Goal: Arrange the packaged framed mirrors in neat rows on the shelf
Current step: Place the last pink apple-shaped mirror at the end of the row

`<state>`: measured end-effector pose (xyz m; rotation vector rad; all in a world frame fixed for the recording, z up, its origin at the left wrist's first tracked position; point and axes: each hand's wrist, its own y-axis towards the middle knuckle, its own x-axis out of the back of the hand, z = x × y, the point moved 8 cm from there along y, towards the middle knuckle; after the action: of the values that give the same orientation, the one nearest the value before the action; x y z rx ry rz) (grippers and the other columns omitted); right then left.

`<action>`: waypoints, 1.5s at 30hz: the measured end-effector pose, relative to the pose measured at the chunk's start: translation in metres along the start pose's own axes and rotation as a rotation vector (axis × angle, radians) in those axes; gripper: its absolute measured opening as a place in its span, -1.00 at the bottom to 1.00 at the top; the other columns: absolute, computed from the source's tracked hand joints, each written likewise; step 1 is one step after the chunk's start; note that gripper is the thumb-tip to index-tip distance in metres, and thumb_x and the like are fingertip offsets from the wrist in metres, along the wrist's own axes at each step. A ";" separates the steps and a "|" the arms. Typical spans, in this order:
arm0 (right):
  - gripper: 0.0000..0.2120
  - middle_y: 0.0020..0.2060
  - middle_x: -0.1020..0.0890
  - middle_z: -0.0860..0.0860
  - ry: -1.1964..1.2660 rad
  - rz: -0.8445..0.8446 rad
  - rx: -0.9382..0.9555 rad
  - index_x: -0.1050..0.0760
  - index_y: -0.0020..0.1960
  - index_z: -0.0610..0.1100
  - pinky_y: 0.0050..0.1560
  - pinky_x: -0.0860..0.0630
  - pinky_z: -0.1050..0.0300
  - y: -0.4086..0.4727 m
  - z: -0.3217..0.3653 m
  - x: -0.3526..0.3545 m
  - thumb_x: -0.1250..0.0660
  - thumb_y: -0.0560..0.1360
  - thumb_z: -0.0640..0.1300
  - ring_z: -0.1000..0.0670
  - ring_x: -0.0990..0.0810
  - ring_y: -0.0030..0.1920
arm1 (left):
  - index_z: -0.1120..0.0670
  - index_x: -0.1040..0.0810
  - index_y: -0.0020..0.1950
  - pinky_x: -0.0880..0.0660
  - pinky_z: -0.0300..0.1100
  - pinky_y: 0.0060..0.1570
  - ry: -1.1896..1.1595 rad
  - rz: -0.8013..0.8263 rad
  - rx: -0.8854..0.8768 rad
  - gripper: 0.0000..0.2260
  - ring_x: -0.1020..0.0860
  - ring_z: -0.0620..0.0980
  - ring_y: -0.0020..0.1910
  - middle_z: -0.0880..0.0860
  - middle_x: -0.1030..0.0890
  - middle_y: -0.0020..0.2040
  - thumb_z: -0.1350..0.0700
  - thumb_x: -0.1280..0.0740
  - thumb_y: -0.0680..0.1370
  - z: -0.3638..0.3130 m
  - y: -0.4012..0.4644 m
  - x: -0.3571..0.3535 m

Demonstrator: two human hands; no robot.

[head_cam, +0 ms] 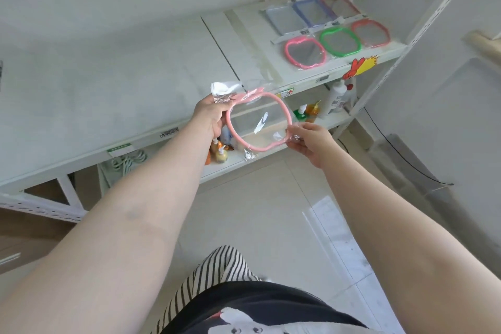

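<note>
I hold a pink-framed mirror (259, 120) in clear plastic wrap in front of the white shelf (162, 68). My left hand (210, 116) grips its upper left edge and the wrap's flap. My right hand (311, 141) pinches its lower right edge. On the shelf's right end lie two rows of packaged mirrors. The back row is rectangular: a pale blue one (283, 20), a blue one (311, 11) and a red one (339, 5). The front row is apple-shaped: pink (305, 53), green (340, 40) and red (371, 33).
A lower shelf (271, 154) holds pump bottles (221, 153), orange and green bottles (309, 112) and a white bottle (334, 97). A perforated upright post (423, 27) stands at the right. A yellow and red sticker (360, 65) marks the shelf edge. Tiled floor lies below.
</note>
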<state>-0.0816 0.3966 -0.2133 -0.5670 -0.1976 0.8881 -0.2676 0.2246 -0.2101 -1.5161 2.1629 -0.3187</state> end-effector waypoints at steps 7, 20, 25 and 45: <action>-0.99 -0.24 -0.63 -0.08 0.051 0.042 -0.007 -0.57 -0.09 -0.20 -0.20 -0.62 0.25 0.053 0.024 0.011 -0.38 0.49 -0.27 -0.01 -0.64 -0.26 | 0.21 -0.58 0.18 -0.53 -0.31 -0.31 0.029 -0.019 0.012 -0.70 -0.59 -0.06 -0.23 0.03 -0.65 -0.09 0.42 -0.31 0.48 -0.014 0.046 -0.032; -0.93 -0.24 -0.65 -0.11 0.071 -0.078 -0.040 -0.56 -0.13 -0.22 -0.22 -0.66 0.22 0.163 0.089 0.029 -0.43 0.44 -0.32 0.02 -0.67 -0.42 | 0.14 -0.57 -0.11 -0.57 -0.26 -0.13 0.136 -0.074 0.054 -0.79 -0.61 -0.05 -0.25 0.01 -0.64 -0.17 0.44 -0.34 0.44 -0.050 0.168 -0.089; -0.90 -0.26 -0.66 -0.11 0.037 -0.053 -0.070 -0.56 -0.06 -0.26 -0.07 -0.65 0.13 0.206 0.109 0.030 -0.43 0.43 -0.33 -0.03 -0.69 -0.38 | 0.20 -0.59 0.09 -0.57 -0.24 -0.10 0.123 -0.141 0.043 -0.70 -0.61 -0.02 -0.24 0.04 -0.64 -0.18 0.45 -0.34 0.42 -0.055 0.201 -0.097; -0.83 -0.39 -0.63 -0.13 -0.352 -0.069 -0.077 -0.61 -0.11 -0.36 -0.02 -0.66 0.03 0.322 0.146 0.028 -0.48 0.35 -0.28 -0.04 -0.57 -0.45 | 0.12 -0.56 -0.06 -0.48 -0.28 -0.32 0.047 -0.379 0.052 -0.71 -0.55 -0.01 -0.32 0.05 -0.57 -0.27 0.48 -0.30 0.41 -0.055 0.270 -0.107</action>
<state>-0.3393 0.6344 -0.2685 -0.4689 -0.5689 0.9116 -0.4870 0.4165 -0.2574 -1.9014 1.8745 -0.5360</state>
